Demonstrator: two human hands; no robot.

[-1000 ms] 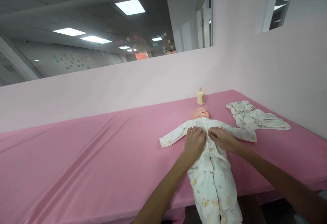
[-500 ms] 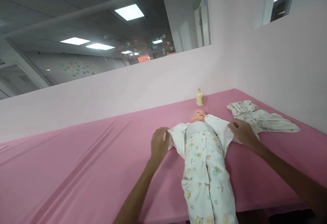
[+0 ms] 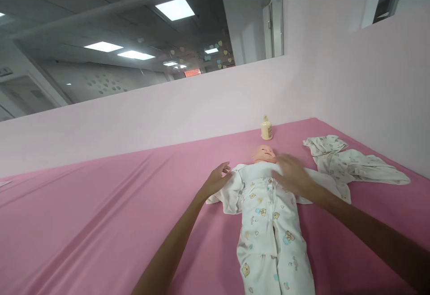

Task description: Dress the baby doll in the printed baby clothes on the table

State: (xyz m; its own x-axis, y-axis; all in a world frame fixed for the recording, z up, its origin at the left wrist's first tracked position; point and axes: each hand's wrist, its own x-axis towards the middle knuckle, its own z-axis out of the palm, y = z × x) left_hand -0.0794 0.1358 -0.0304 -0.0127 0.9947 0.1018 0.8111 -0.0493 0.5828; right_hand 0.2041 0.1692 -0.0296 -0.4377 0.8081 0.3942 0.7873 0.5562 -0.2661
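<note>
A baby doll (image 3: 264,153) lies on its back on the pink table (image 3: 101,214), dressed in a white printed romper (image 3: 268,236) whose top front is spread open to both sides. My left hand (image 3: 217,180) rests with fingers stretched out on the left flap of the romper. My right hand (image 3: 291,175) hovers over the doll's chest, blurred by motion, fingers apparently extended.
A small cream bottle (image 3: 266,128) stands behind the doll's head near the pink wall. A crumpled white printed garment (image 3: 349,162) lies at the right by the corner. The table's near edge is at the bottom.
The romper front, held shut a second ago, was pulled open to both sides. Since then my right hand has moved back over the chest and my left hand has let go of the flap.
</note>
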